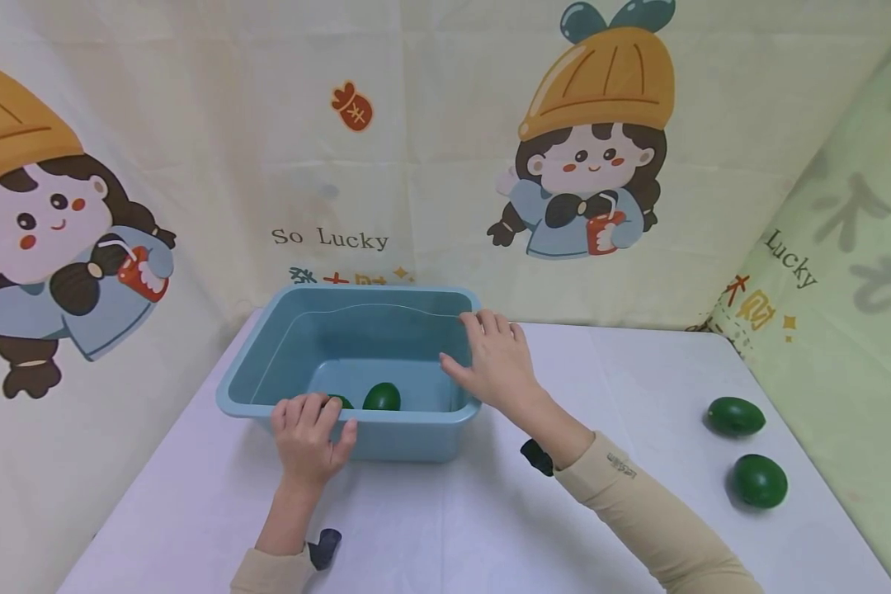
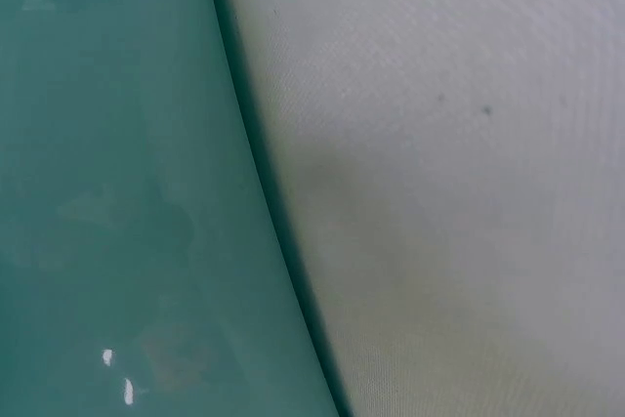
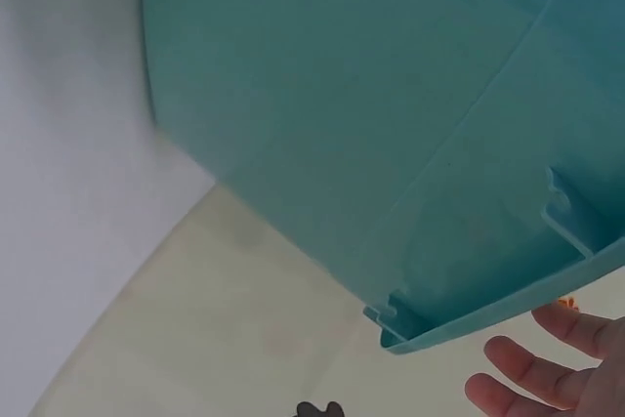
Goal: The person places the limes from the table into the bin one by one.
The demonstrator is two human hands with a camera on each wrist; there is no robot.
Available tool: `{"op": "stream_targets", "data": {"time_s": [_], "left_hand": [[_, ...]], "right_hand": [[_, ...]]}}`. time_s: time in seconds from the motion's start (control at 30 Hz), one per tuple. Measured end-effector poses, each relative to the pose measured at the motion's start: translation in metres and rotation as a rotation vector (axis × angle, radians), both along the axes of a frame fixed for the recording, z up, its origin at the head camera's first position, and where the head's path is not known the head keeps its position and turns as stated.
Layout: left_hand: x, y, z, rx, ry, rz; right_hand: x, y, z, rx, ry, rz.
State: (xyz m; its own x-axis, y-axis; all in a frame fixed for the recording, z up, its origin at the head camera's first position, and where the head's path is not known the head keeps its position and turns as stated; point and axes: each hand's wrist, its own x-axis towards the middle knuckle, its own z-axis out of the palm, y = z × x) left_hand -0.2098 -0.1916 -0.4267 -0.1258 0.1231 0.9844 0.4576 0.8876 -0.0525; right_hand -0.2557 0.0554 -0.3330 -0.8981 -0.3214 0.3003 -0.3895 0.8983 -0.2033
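1. The blue tub [image 1: 267, 363] sits on the white desk [image 1: 431, 528], toward its back edge, close to the cartoon-print curtain [image 1: 341, 148].
2. My left hand [image 1: 308, 437] has its grip curled over the tub's near rim, fingers hooked inside and thumb on the outer wall.
3. My right hand [image 1: 493, 363] rests on the tub's right rim, fingers nearly straight and lying over the edge, thumb inside; the grip looks loose rather than clamped, though the wrist view barely shows it.
4. Inside the tub lie two green fruits [image 1: 382, 397], one partly hidden behind my left fingers.
5. Two more green fruits, [image 1: 736, 416] and [image 1: 760, 480], lie on the desk well to the right.
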Motion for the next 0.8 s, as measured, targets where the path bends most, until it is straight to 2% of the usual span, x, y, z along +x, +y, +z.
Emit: {"op": "stream_targets", "data": {"time_s": [0.33,0.8], "left_hand": [[0.000,0.001,0.000,0.005,0.019,-0.008],[0.002,0.001,-0.002,-0.006,0.011,-0.001]], "right_hand": [[0.005,0.012,0.001,-0.026,0.032,-0.014],[0.012,0.036,-0.002,-0.092,0.021,-0.069]]}}
